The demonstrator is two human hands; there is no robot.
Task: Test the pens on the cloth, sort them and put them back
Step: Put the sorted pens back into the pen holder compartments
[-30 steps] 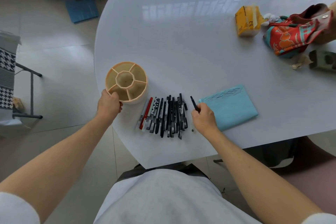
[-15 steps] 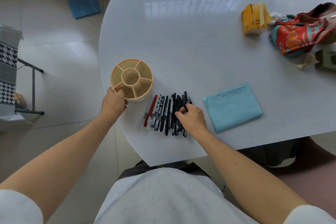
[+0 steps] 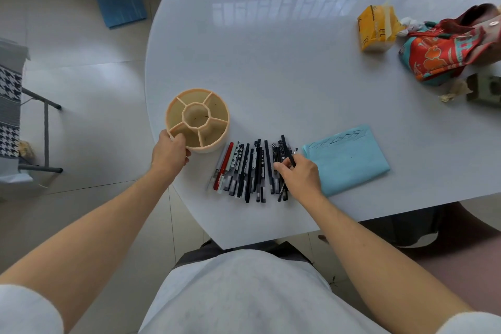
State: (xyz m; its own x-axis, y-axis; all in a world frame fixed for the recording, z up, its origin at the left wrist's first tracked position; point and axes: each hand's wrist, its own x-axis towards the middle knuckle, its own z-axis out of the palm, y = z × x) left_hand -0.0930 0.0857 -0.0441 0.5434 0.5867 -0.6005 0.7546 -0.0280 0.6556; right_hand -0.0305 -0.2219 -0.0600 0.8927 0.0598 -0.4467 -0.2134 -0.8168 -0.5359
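Near the white counter's [image 3: 284, 68] front edge lies a row of mostly black pens [image 3: 250, 171]. The right hand [image 3: 299, 175] pinches one thin black pen [image 3: 290, 156] beside the scribbled light-blue cloth [image 3: 349, 160]. The left hand [image 3: 169, 153] grips the beige round compartmented holder [image 3: 198, 119]. No writing is legible.

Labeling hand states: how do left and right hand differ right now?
The left hand grips the rim of the pen holder; the right hand pinches a black pen. Left sits at the table edge; right rests over the row of pens beside the blue cloth. Both are bare and holding something.
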